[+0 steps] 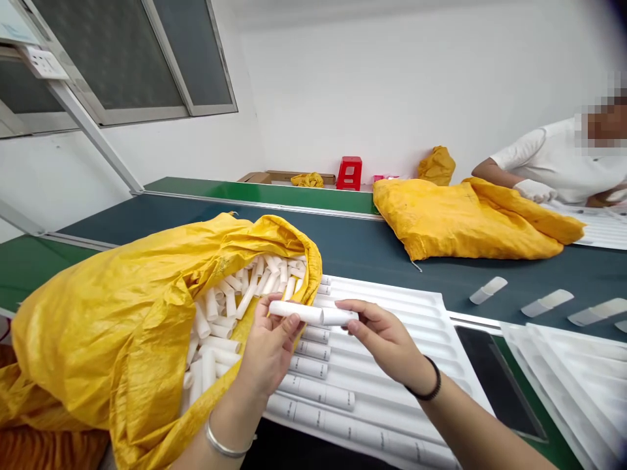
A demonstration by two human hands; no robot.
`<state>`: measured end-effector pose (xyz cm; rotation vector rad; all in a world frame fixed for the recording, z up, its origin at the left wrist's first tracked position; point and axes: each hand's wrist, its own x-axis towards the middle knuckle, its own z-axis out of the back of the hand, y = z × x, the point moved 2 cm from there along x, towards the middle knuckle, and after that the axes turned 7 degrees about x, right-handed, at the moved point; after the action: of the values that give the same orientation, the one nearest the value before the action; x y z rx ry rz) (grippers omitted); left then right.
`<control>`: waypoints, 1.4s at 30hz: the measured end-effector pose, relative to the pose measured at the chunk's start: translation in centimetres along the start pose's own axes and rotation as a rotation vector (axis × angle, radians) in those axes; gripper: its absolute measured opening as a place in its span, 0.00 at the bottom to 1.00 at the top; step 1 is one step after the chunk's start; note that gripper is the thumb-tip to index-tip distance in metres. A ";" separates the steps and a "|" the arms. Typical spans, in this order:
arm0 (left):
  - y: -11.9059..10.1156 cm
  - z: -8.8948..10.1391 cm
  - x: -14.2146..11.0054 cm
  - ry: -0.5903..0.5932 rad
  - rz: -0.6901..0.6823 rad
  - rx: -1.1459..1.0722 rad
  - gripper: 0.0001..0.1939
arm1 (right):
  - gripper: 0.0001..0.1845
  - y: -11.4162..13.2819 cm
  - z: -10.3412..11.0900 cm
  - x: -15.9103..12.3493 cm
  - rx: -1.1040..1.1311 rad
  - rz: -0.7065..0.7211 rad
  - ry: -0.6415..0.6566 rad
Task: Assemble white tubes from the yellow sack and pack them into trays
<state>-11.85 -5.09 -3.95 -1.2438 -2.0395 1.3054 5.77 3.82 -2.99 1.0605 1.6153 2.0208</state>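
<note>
My left hand (264, 356) is closed on a white tube (298, 312), thumb below and fingers behind. A second white tube (337, 317) is pinched between the thumb and fingers of my right hand (386, 339). The two tubes lie end to end in a line, their inner ends meeting or nearly so. Beside my left hand a yellow woven sack (132, 313) gapes, with many loose white tubes (220, 326) inside. Under my hands is a white grooved tray (406, 365); printed white tubes (318, 391) fill part of its left and near grooves.
Several tubes (546, 303) lie on the dark conveyor belt (343, 241) at the right. Another yellow sack (480, 219) rests across the belt. A white-gloved co-worker's hand (535, 190) is beyond it. Stacked trays (578, 372) and a dark panel (499, 378) sit at right.
</note>
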 end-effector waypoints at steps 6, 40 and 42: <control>-1.4 0.5 -0.4 0.276 -0.178 0.850 0.12 | 0.21 1.8 1.4 -0.7 -0.359 0.320 0.146; -2.3 10.0 11.3 -0.097 -0.064 1.928 0.17 | 0.23 -8.7 25.5 -3.2 -1.158 -0.327 -0.310; -2.3 10.0 10.7 -0.102 -0.050 1.890 0.16 | 0.26 -8.1 24.6 -3.0 -1.145 -0.385 -0.254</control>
<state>-25.71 -1.36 -7.92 -0.1390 -0.1650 2.1714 24.16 20.93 -9.84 0.4627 0.3064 1.9287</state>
